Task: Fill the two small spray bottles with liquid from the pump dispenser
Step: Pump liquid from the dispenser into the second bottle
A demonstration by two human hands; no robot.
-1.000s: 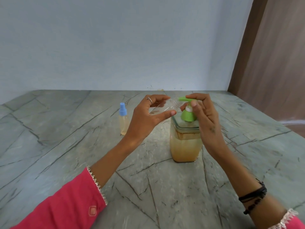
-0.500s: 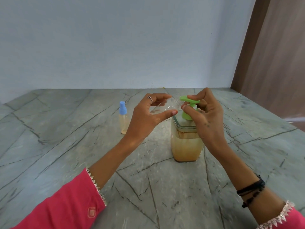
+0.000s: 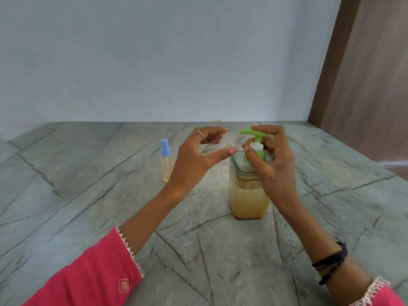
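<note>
Right at the centre, the clear square pump dispenser (image 3: 248, 195) stands on the grey veined stone counter (image 3: 88, 206), roughly half full of cloudy amber liquid, with a brownish line marking its wall above the liquid level. Its green pump head (image 3: 252, 132) is up, the spout pointing left. The right hand (image 3: 272, 160) is on that pump: fingers curled over the green top, thumb pressed against the white and green collar (image 3: 257, 151) underneath. Meeting the spout from the left is a small clear uncapped spray bottle (image 3: 217, 144), held tilted nearly on its side in the air, its threaded neck just at the spout tip. The left hand (image 3: 196, 160) pinches it between thumb below and curled fingers above, a ring on one finger. No liquid can be made out inside this bottle. Further left, well apart, a second small spray bottle with a blue sprayer cap (image 3: 165, 162) stands upright on the counter, pale amber liquid filling most of it. Pink sleeves with silver trim frame the bottom corners, black thread bands (image 3: 331, 261) on the right wrist. Behind, a pale blue wall (image 3: 154, 62); at right, a brown wooden panel (image 3: 371, 85).
</note>
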